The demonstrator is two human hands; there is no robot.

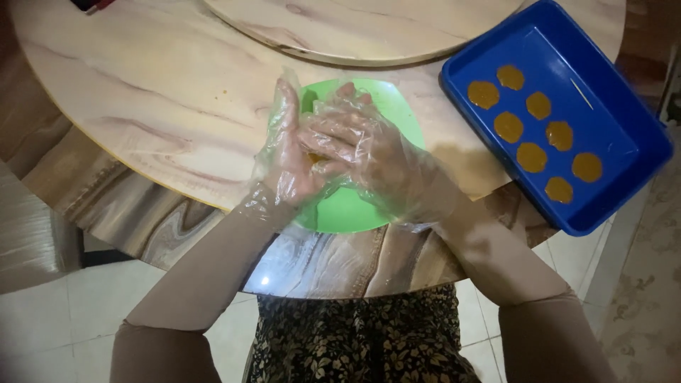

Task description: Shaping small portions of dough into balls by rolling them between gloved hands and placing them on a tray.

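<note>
Both gloved hands meet over a green bowl [347, 209]: the left hand [287, 159] flat and open, the right hand [358, 152] curled across it, pressing what looks like a small orange lump [314, 157] between the palms. Right of them, a blue tray [624, 128] holds 8 flattened orange discs [532, 157].

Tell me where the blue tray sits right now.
In the head view, the blue tray lies at the right edge of the round table, right of the green bowl, and holds eight flat orange-brown pieces.
</note>
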